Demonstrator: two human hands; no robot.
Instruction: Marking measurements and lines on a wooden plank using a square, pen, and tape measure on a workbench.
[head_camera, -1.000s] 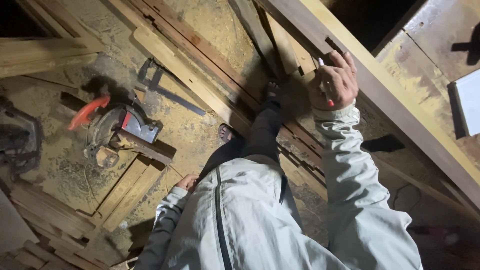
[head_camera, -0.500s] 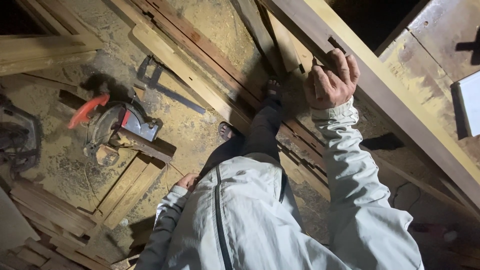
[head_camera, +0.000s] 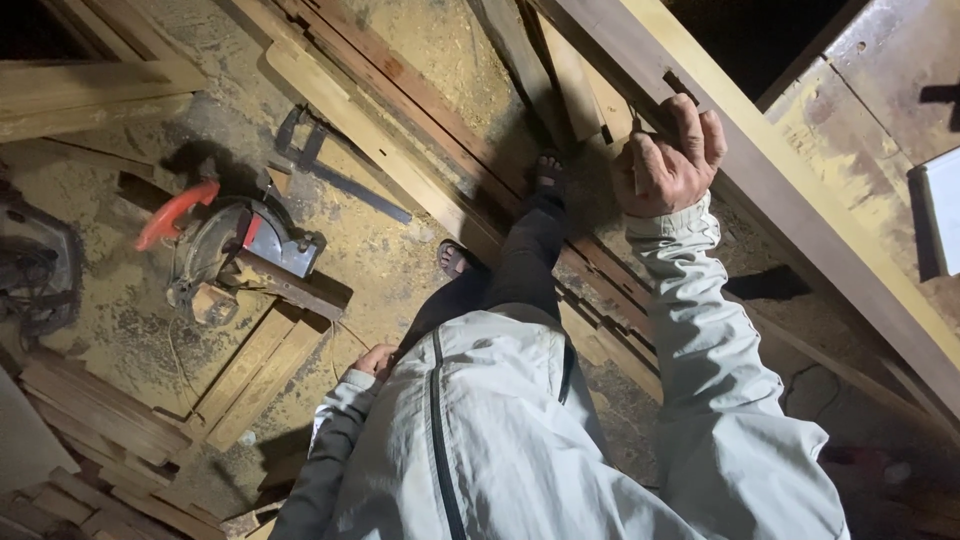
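The right hand (head_camera: 668, 165) has its grip curled over the lower edge of a long brown wooden beam (head_camera: 800, 215), fingers (head_camera: 690, 120) pressed together beside a small dark notch (head_camera: 680, 85). The left hand (head_camera: 375, 362) rests by the hip, its grip hidden, so I cannot tell. On the sawdust floor (head_camera: 400, 260), near its left edge, lies a circular saw (head_camera: 235, 250) with an orange handle; a white panel (head_camera: 945, 205) sits at the right edge.
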